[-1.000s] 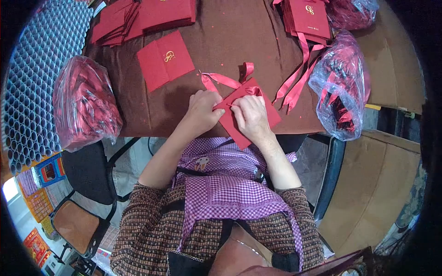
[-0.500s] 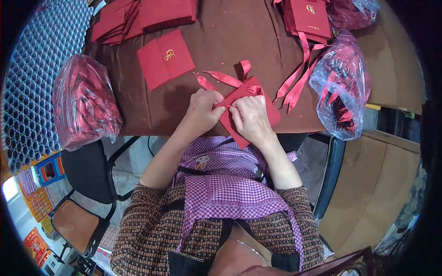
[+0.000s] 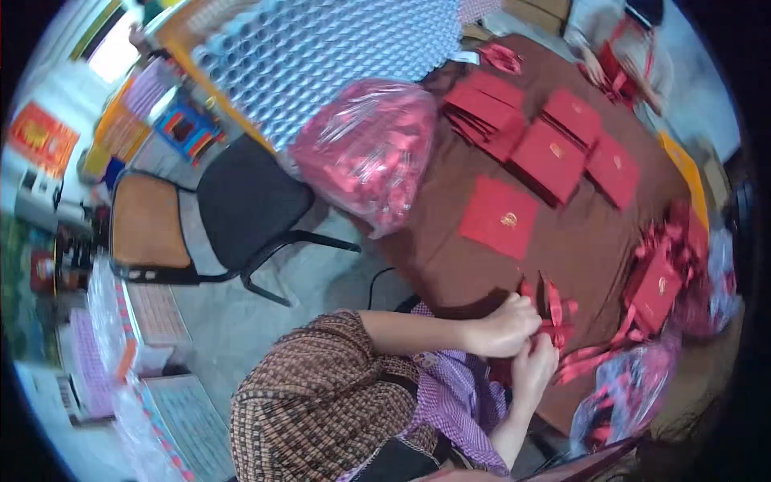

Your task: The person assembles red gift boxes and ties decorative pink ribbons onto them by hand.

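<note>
Both hands are together over the near edge of the table, fingers closed on a red paper card [image 3: 560,332] that they mostly hide. My left hand [image 3: 506,328] is bunched at the card's far-left side. Pressed close beside it, my right hand [image 3: 536,365] pinches the near side; the exact grip is blurred. Red satin ribbon [image 3: 555,304] stands up from the card just beyond the fingers. A flat red card [image 3: 499,218] with a gold mark lies farther off on the brown tablecloth [image 3: 450,265].
Stacks of red cards [image 3: 548,161] lie toward the back. More cards with ribbons [image 3: 654,293] lie at right. Plastic bags of red ribbon stand left [image 3: 369,153] and right [image 3: 626,394]. A black chair [image 3: 249,205] is at left. Another person's hands [image 3: 618,72] work across the table.
My view has swung left and up, so the hands sit lower right and the far person shows. The hands stay together on the card, now more hidden.
</note>
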`<state>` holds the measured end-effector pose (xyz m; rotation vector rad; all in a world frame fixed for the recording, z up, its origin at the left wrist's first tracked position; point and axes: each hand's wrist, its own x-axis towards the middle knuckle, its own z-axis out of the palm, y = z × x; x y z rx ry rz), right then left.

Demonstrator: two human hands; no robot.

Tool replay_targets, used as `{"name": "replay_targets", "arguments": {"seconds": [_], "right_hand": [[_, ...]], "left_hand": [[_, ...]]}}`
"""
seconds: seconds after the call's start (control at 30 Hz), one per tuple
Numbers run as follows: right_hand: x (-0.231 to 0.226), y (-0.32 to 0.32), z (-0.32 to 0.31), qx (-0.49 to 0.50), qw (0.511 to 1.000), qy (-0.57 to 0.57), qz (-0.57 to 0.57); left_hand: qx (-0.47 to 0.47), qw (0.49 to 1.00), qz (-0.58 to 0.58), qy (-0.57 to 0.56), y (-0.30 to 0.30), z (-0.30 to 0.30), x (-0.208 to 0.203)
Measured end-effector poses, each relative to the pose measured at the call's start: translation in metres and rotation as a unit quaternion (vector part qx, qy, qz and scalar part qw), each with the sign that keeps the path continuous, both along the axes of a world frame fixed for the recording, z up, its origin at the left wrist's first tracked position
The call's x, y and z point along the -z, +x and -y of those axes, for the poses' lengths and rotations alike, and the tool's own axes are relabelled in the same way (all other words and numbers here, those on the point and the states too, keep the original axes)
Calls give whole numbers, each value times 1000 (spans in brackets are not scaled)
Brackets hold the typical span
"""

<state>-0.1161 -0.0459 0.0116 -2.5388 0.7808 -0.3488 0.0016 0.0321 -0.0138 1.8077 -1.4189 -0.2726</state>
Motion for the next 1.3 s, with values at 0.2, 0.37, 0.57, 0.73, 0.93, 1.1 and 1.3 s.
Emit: {"name": "replay_targets", "arguments": {"seconds": [0.2,0.37,0.57,0.73,0.93,1.1,1.3], "right_hand": [[7,-1,25,43,921,361,141],[8,5,27,-9,959,226,170],[-3,-2,15,-37,993,-89,66],[-15,11,19,-29,994,-21,108],[-32,15,31,-23,988,24,149],[-32,3,35,-8,989,1,150],[-28,2,33,-15,989,-12,147]], "left_hand": [[-51,997,-1,-65,-2,3,-15],[-64,996,7,-68,2,8,-19],[-45,996,1,-76,-2,13,-21],[-58,993,-41,-96,24,10,-26],[-23,941,-338,22,51,3,-27],[28,932,-346,102,50,13,-38],[43,930,-360,66,45,11,-29]]}}
